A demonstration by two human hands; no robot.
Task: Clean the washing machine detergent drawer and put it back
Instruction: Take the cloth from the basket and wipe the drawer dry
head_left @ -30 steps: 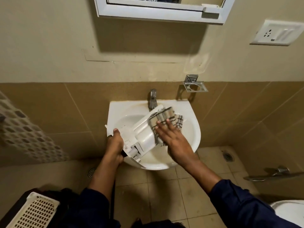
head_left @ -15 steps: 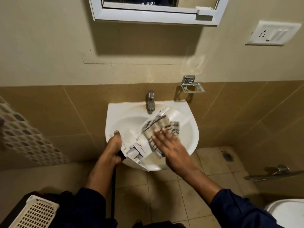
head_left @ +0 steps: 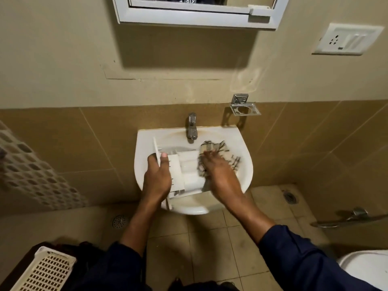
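The white plastic detergent drawer (head_left: 190, 172) lies across the white wall basin (head_left: 245, 164), its front panel at the left and its compartments facing up. My left hand (head_left: 157, 177) grips the drawer's left end, thumb over the front panel. My right hand (head_left: 216, 166) presses a checked beige and dark cloth (head_left: 220, 152) against the drawer's right end; the cloth is blurred and bunches out past my fingers. Part of the drawer's right side is hidden under the cloth and hand.
A chrome tap (head_left: 192, 126) stands at the basin's back edge, a metal soap holder (head_left: 244, 106) on the wall to its right. A white perforated basket (head_left: 45, 269) sits bottom left, a toilet rim (head_left: 369, 267) bottom right, a metal handle (head_left: 348, 219) at right.
The drawer has turned from a diagonal tilt to lie nearly level across the basin. My left hand shifted up onto its front panel; my right hand and cloth moved to the drawer's right end.
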